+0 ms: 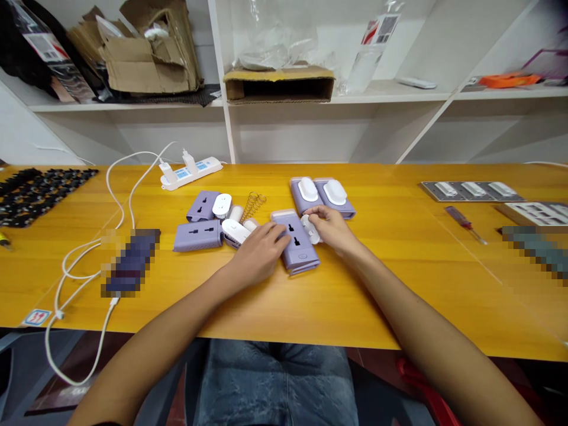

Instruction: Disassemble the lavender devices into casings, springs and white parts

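Observation:
A purple plastic casing with dark slots and an oval mark lies in front of me at a slant. My left hand has its fingers curled against the left edge of this casing. At its right side, my right hand pinches a white oval part between thumb and fingers; the part is partly hidden. Just behind are two purple casings with white oval tops. Left of my left hand lie two more slotted purple casings, a white socket piece, a white elongated part and coiled copper-coloured springs.
A power strip with two plugs stands at the back left. Its white cable loops past a blurred phone. On the right are a screwdriver and a grey plate with white pieces. Shelves hold cardboard boxes.

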### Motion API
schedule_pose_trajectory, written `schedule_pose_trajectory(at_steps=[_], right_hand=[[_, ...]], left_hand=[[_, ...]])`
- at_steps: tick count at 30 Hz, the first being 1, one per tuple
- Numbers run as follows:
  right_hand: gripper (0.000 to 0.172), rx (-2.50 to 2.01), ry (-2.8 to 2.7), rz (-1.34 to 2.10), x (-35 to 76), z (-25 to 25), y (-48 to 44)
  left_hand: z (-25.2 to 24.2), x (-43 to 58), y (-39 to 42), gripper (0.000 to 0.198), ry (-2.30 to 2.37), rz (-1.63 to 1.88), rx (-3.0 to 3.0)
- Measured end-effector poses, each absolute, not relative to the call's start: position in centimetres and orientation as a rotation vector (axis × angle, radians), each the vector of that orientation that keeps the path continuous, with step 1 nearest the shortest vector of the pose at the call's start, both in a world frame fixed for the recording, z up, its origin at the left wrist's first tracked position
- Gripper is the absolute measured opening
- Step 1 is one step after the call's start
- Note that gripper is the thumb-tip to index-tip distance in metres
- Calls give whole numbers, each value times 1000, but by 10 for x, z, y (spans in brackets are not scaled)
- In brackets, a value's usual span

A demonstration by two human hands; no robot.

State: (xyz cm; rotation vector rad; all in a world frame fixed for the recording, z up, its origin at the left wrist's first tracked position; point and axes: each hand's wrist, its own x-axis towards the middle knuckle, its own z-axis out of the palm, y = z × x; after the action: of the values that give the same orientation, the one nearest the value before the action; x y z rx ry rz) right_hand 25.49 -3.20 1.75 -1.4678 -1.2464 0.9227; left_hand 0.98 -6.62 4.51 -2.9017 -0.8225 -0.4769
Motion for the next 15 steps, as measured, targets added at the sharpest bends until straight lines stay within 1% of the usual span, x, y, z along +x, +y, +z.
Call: schedule_pose_trajectory(at_steps=[7,15], right_hand=[[33,-1459,-1226,929,260,19,-30],[28,-1390,-1139,1027,260,24,-32]], left_hand=[[46,11,-67,33,-825,-456,-2886],[46,11,-67,33,-813,-486,-2895]])
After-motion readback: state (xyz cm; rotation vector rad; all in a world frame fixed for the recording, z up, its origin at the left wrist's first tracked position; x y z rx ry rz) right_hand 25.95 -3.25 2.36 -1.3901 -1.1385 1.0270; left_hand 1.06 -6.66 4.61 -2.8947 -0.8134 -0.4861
